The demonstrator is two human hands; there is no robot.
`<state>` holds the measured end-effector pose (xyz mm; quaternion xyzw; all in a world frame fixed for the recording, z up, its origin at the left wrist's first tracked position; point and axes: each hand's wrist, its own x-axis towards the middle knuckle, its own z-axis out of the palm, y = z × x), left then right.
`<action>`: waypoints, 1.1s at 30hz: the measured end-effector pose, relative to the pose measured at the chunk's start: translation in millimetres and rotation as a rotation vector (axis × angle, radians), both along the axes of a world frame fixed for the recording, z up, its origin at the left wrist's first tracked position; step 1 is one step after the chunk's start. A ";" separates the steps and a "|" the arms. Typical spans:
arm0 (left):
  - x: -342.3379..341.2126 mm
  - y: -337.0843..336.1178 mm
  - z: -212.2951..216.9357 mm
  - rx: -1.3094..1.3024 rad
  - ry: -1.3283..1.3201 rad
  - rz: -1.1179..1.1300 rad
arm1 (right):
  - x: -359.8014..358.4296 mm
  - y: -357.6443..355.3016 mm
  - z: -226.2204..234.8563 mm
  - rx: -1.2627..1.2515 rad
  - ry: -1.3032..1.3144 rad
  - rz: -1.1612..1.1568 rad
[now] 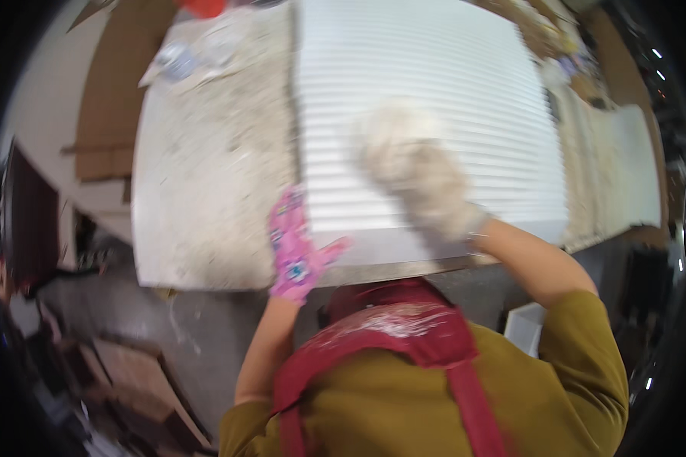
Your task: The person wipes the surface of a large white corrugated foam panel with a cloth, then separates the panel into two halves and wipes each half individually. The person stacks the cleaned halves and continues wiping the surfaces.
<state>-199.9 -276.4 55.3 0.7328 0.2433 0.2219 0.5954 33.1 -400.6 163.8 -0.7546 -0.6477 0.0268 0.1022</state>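
Nearest me, my left hand (293,251), in a pink patterned glove, clamps the near left corner of the white ribbed panel (427,91), thumb splayed along its near edge, apparently to steady it. The panel lies flat on the dusty worktable (206,175), its near edge level with the table's near edge. Further in, my right hand (415,171), in a fuzzy white mitt, presses flat on the ribs near the panel's middle; it grips nothing. At the table's far left corner lie blurred scraps (187,53).
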 end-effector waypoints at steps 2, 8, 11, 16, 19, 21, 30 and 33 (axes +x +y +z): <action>-6.6 5.9 -9.1 0.663 0.202 0.028 | -16.8 44.9 4.9 0.271 0.082 0.257; -30.4 27.0 -36.7 0.700 0.260 0.020 | -32.9 77.8 16.8 -0.152 0.092 0.050; -35.4 29.4 -38.2 0.669 0.460 0.073 | 22.4 1.1 1.2 0.033 0.101 0.064; -32.8 23.3 -21.0 0.604 0.421 0.010 | 182.2 -254.4 -12.3 0.017 0.069 -0.738; -22.4 24.7 -1.2 0.479 0.498 0.035 | 264.5 -356.5 -0.2 -0.202 0.076 -0.992; -11.7 25.5 14.8 0.603 0.605 -0.088 | 287.0 -377.9 7.1 0.181 0.447 -0.864; 39.0 21.7 57.4 -0.002 0.448 0.002 | 215.0 -258.6 -13.3 0.092 -0.296 -0.178; 40.2 21.6 54.8 -0.043 0.300 -0.021 | 156.8 -165.1 -13.9 0.271 -0.166 -0.093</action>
